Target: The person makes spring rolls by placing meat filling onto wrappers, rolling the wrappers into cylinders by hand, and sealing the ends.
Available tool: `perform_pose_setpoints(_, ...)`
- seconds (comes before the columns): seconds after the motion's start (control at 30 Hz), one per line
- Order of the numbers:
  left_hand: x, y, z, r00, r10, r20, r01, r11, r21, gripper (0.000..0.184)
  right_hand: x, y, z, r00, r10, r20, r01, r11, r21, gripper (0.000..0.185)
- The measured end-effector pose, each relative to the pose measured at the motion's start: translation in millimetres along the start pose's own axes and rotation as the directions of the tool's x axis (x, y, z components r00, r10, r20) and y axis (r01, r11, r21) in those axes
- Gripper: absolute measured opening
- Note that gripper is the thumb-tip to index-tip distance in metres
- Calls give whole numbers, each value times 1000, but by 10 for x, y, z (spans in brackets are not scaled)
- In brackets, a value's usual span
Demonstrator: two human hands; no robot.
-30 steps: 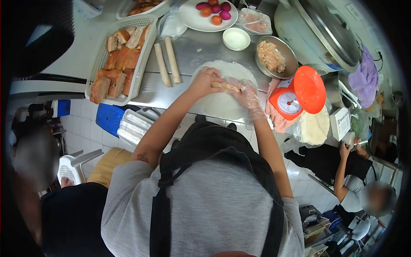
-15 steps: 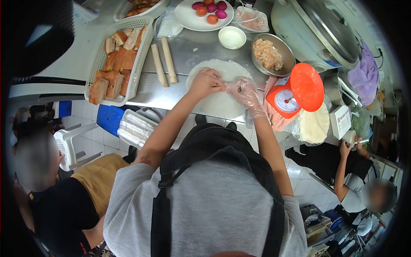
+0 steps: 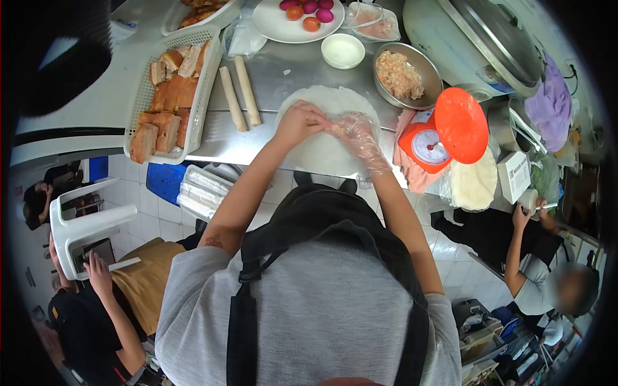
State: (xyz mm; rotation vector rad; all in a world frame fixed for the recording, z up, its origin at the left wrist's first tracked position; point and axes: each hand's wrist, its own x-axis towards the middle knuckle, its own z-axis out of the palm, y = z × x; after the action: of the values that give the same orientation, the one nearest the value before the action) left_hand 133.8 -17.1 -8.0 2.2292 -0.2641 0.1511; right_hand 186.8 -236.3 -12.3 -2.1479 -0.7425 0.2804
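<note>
My left hand (image 3: 301, 123) is bare, its fingertips pinched on the left end of a small strip of filling (image 3: 336, 130). The strip lies over round white wrappers (image 3: 322, 151) at the counter's front edge. My right hand (image 3: 358, 136) wears a clear plastic glove, with its fingers closed at the strip's right end and partly hiding it. A metal bowl (image 3: 432, 72) of orange-pink filling (image 3: 398, 74) stands behind and to the right. Two pale rolls (image 3: 232, 100) lie on the counter to the left.
A white basket (image 3: 209, 83) of roasted meat stands left. Behind are a plate (image 3: 267, 22) of eggs and a small white bowl (image 3: 342, 51). An orange scale (image 3: 428, 145) is right. One person holds a white stool (image 3: 93, 222) at left; another (image 3: 534, 270) is at right.
Both hands have stayed close together over the wrappers, with small finger movements at the filling. The person at left has lifted the white stool. The camera view has shifted slightly.
</note>
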Motion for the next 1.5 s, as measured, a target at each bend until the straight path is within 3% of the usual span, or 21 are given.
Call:
perform_pose_setpoints(0.03,8,41,2,1000,-8,-12,8,1000,28,30,16,-44,-54,999,35,23,-34,999,-8,34)
perform_pose_setpoints(0.13,40,114,-4,1000,8,-4,-7,989,149,33,-71,-142,-142,964,-194,-183,189,981,-46,30)
perform_pose_setpoints(0.27,54,193,55,999,-38,5,35,960,278,36,-126,72,-170,983,-114,-141,110,993,-41,33)
perform_pose_setpoints(0.33,66,221,21,997,-62,40,48,957,286,36,-123,93,-207,997,-35,-71,36,999,14,35)
perform_pose_setpoints(0.43,62,223,18,1000,-22,12,17,953,301,34,-183,65,-298,990,-79,-115,74,996,-48,34)
perform_pose_setpoints(0.53,50,231,18,999,-28,18,21,951,307,33,-233,44,-393,995,93,-44,-94,995,-21,40)
perform_pose_setpoints(0.63,44,235,23,998,-62,28,51,952,301,33,-250,39,-448,993,119,2,-119,993,-2,41)
perform_pose_setpoints(0.83,87,271,81,1000,-28,7,26,981,193,28,-298,-36,-525,977,62,-204,-25,984,176,38)
perform_pose_setpoints(0.93,106,293,176,1000,-12,7,11,980,197,24,-231,43,-400,998,57,-31,-53,993,108,44)
perform_pose_setpoints(1.03,159,229,169,1000,-18,11,16,985,169,22,-253,42,-442,980,196,4,-196,978,75,39)
perform_pose_setpoints(1.13,210,180,105,998,-52,31,50,996,74,22,-221,-41,-372,977,84,-198,-46,981,190,31)
perform_pose_setpoints(1.23,268,121,48,992,-51,116,45,998,49,25,-132,-82,-184,950,-138,-280,108,987,-121,36)
perform_pose_setpoints(1.33,272,159,29,988,-72,134,58,992,108,30,-103,184,-116,993,-68,-102,73,996,52,41)
perform_pose_setpoints(1.43,224,226,77,996,-73,54,61,980,187,33,-162,203,-244,998,-42,-46,48,992,118,40)
perform_pose_setpoints(1.5,191,228,104,998,-56,12,52,973,226,35,-245,101,-351,993,-30,-112,33,999,24,35)
